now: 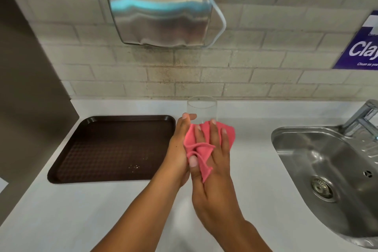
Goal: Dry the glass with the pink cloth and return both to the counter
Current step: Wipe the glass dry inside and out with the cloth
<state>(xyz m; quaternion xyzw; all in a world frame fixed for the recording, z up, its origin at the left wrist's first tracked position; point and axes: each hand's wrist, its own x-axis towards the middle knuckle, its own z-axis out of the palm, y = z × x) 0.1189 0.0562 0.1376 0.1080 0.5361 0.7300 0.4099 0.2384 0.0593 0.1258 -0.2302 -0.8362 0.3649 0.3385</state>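
Head view, both hands (201, 149) gripping pink cloth (204, 139) around glass (202, 109), above counter (122, 210)

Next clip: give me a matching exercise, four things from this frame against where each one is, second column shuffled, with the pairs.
1. glass
2. pink cloth
3. brown tray
4. sink

A. set into the counter, far right
B. flat on the counter, left of the hands
C. held up in the left hand
D. pressed against the glass by the right hand

Pairs: 1-C, 2-D, 3-B, 4-A
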